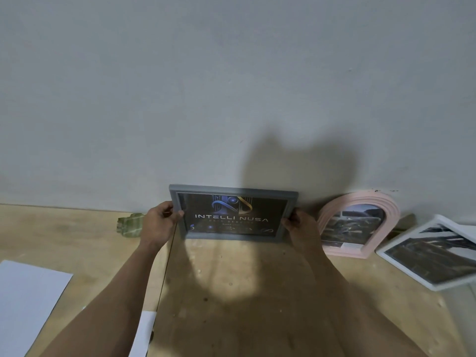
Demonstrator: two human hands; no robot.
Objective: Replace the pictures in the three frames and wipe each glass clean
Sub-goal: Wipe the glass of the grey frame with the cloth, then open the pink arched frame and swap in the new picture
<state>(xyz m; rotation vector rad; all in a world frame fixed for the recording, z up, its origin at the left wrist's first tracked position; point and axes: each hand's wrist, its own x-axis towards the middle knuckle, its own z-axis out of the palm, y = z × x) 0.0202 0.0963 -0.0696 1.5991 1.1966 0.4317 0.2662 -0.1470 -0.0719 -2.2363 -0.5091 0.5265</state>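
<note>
A grey rectangular frame (pixel 233 189) stands upright on the wooden table (pixel 77 235) against the wall, showing a dark picture with the words INTELLI NUSA. My left hand (pixel 159 222) grips its left edge, thumb on the front. My right hand (pixel 298 225) grips its right edge. To the right, a pink arched frame (pixel 360 222) with a dark photo leans on the wall. Further right, a white rectangular frame (pixel 432 253) holding a black-and-white photo lies tilted.
A crumpled green cloth (pixel 128 225) lies by the wall, left of my left hand. White paper sheets lie at the near left (pixel 28 305) and near my left forearm (pixel 144 333). The plain wall (pixel 231 86) rises right behind the frames.
</note>
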